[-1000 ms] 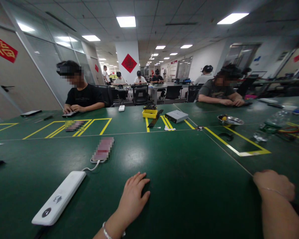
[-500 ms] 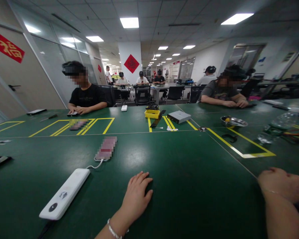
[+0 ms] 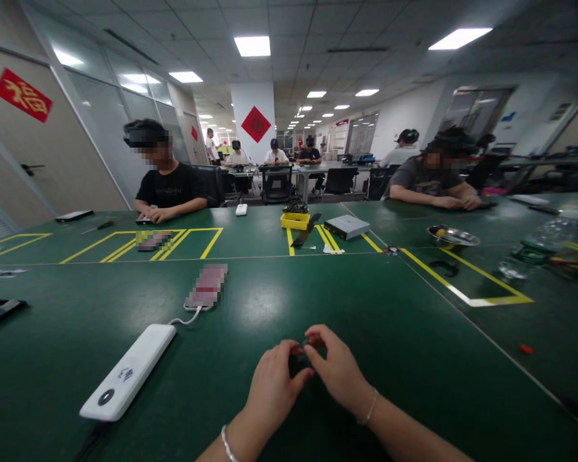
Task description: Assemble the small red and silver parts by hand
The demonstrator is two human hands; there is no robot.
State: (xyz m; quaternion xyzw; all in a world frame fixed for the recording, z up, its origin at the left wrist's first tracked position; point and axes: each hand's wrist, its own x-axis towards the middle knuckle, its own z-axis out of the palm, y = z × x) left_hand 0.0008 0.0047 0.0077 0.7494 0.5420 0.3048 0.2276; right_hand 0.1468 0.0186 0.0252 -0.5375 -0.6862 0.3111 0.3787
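Observation:
My left hand (image 3: pixel 273 382) and my right hand (image 3: pixel 340 369) are close together over the green table (image 3: pixel 414 385). The right thumb and index finger pinch a tiny thing (image 3: pixel 305 344), too small to name. Left fingertips curve up beside it, with the thumb spread away below; whether they touch it I cannot tell. A small orange-red piece (image 3: pixel 526 349) lies on the table to the right of my hands. To the left is a white power bank (image 3: pixel 130 372), its white cable running to a phone (image 3: pixel 206 287).
Yellow tape marks the table. Farther back are a yellow tray (image 3: pixel 295 221) with black cables, a grey box (image 3: pixel 347 226), a metal bowl (image 3: pixel 453 236) and a plastic bottle (image 3: pixel 539 240). Two people sit across, one at left (image 3: pixel 171 186), one at right (image 3: pixel 428 183).
My right hand has come from the far right to meet my left, now pinching a tiny thing. The orange-red piece now shows on the right. The view has shifted slightly left.

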